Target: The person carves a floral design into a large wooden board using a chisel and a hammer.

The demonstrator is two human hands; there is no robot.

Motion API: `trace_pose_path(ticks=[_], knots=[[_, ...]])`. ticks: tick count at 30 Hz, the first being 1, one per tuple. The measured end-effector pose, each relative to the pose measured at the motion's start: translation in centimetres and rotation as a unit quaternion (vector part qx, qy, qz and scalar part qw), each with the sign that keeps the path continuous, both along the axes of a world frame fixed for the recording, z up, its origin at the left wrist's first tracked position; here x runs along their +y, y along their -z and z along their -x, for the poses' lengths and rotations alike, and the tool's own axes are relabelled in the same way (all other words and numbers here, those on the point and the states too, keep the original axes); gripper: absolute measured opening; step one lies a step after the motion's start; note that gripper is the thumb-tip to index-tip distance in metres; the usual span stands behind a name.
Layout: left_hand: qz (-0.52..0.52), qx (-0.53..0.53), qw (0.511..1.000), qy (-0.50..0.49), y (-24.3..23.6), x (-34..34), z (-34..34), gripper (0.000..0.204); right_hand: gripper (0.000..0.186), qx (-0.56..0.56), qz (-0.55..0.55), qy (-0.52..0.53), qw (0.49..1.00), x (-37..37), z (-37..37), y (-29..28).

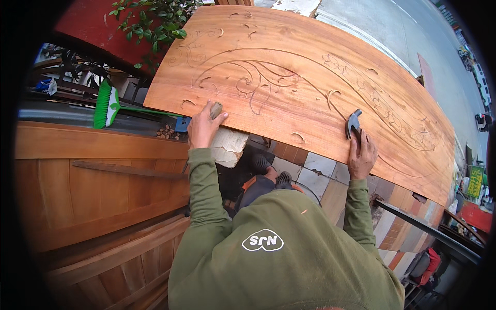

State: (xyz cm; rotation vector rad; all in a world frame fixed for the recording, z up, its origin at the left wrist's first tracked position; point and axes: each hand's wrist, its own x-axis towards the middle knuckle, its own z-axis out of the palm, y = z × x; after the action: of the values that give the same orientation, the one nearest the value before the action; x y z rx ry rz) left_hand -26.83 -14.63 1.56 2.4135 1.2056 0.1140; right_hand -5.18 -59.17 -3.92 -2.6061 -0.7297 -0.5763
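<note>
A large reddish-brown wooden panel [289, 111] lies in front of me, with scrolls and leaf patterns drawn and partly cut into its face. My left hand [204, 128] is closed at the panel's near left edge. Between its thumb and fingers is a short tan wooden piece [216, 109], perhaps a tool handle; the rest is hidden by the hand. On the right, my right hand [363, 155] grips a black claw hammer [353, 124] near its head, over the panel. The hammer's handle is mostly covered by the fingers. Curled wood shavings [333, 95] are scattered on the panel.
Panelled wooden doors [103, 186] stand at the left. A green and white broom [107, 106] lies beyond them, near a leafy plant [155, 28]. Below the panel are a pale block [229, 145] and patchwork tiles [320, 168]. A street [382, 26] runs at the far right.
</note>
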Motion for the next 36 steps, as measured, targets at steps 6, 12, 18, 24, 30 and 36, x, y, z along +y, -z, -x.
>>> trace_pose_path(ticks=[6, 12, 18, 24, 30, 36], knots=[[-0.027, -0.012, 0.999, 0.046, 0.7, 0.3, 0.3, 0.075, 0.049, -0.009, -0.018, 0.003, 1.000, -0.7, 0.1, 0.6], [-0.039, 0.002, 0.998, 0.049, 0.9, 0.5, 0.2, 0.077, 0.049, -0.012, -0.026, 0.012, 1.000, -1.2, 0.4, 1.0], [-0.041, -0.010, 0.997, 0.062, 0.8, 0.4, 0.3, 0.072, 0.048, -0.025, -0.031, 0.010, 0.999, -1.4, 0.4, 1.4], [-0.075, -0.005, 0.993, 0.087, 1.5, 1.0, 1.4, 0.067, 0.058, -0.005, -0.031, 0.040, 0.999, -0.4, 1.1, 1.3], [-0.060, -0.019, 0.988, 0.140, 1.1, 1.7, 1.4, 0.072, 0.079, -0.031, -0.024, 0.100, 0.994, 0.4, 1.0, 0.6], [-0.039, -0.006, 0.981, 0.190, 1.5, 3.4, 1.3, 0.080, 0.084, -0.024, -0.006, 0.124, 0.992, 0.7, 0.8, 1.0]])
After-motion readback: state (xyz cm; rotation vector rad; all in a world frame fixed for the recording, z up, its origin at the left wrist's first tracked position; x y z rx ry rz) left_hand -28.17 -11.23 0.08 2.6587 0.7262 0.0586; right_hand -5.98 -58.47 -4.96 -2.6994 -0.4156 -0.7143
